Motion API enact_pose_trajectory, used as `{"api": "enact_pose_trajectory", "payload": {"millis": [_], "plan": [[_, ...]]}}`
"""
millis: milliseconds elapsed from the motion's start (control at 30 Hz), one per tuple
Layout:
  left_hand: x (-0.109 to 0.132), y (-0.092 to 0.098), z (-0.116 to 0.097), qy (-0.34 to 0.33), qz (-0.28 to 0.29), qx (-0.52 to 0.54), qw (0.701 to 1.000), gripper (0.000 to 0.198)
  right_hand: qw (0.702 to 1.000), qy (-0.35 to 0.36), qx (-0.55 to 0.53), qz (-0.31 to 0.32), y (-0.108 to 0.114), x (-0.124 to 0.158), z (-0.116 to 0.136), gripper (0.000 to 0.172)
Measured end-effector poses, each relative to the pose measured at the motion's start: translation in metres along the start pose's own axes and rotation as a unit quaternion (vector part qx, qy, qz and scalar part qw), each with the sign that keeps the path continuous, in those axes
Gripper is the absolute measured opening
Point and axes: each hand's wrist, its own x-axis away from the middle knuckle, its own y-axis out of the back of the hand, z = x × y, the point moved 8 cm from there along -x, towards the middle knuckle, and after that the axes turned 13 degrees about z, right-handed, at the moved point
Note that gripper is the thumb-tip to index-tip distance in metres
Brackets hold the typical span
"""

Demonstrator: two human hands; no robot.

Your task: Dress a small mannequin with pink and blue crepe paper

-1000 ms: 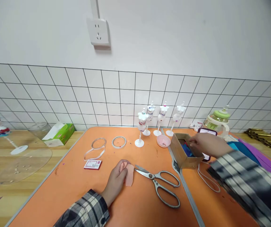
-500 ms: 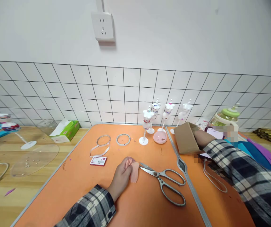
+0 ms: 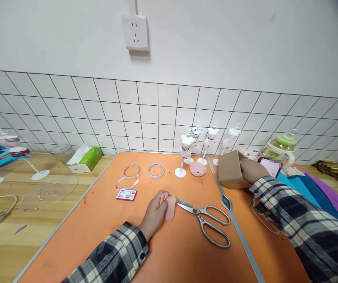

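Observation:
A small piece of pink fabric (image 3: 170, 208) is pinched between the thumb and fingers of my left hand (image 3: 156, 214), low over the orange table. Just right of the cloth lie metal scissors (image 3: 196, 211), their blades partly apart and tips near its edge. My right hand (image 3: 253, 171) reaches into the open side of a brown cardboard box (image 3: 230, 169); its fingers are hidden inside. Behind stand several small white dress forms (image 3: 186, 146) on stands, beside a pink dish (image 3: 198, 169).
Two silvery rings, one of them a hoop (image 3: 156, 170), and a small white-and-red box (image 3: 126, 195) lie left. A green tissue pack (image 3: 85, 158) and a clear tray (image 3: 49, 193) are farther left. A green-lidded bottle (image 3: 280, 148), a phone (image 3: 269, 167) and coloured sheets (image 3: 310, 192) occupy the right.
The view has shifted slightly. My right hand has moved a little within the cardboard box, which has turned somewhat. My left hand still holds the fabric.

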Motion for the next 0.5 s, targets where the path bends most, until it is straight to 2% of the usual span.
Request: {"api": "enact_pose_trajectory", "payload": {"millis": [100, 167, 300, 400, 500], "plan": [[-0.001, -0.001, 0.003, 0.0, 0.005, 0.003, 1.0, 0.016, 0.995, 0.049, 0.082, -0.019, 0.005, 0.002, 0.02, 0.027], [-0.001, -0.002, 0.004, -0.001, 0.008, 0.004, 1.0, 0.016, 0.993, 0.053, 0.103, -0.025, 0.01, 0.0, 0.026, 0.028], [-0.001, -0.002, 0.006, -0.003, 0.011, 0.008, 1.0, 0.016, 0.995, 0.02, 0.094, -0.024, 0.016, -0.006, 0.021, 0.033], [-0.002, -0.002, 0.007, -0.004, 0.015, 0.009, 1.0, 0.016, 0.995, 0.028, 0.088, -0.03, 0.021, -0.006, 0.02, 0.026], [-0.002, -0.002, 0.007, -0.005, 0.016, 0.007, 1.0, 0.017, 0.999, -0.008, 0.032, -0.038, 0.027, -0.006, 0.012, 0.022]]}}
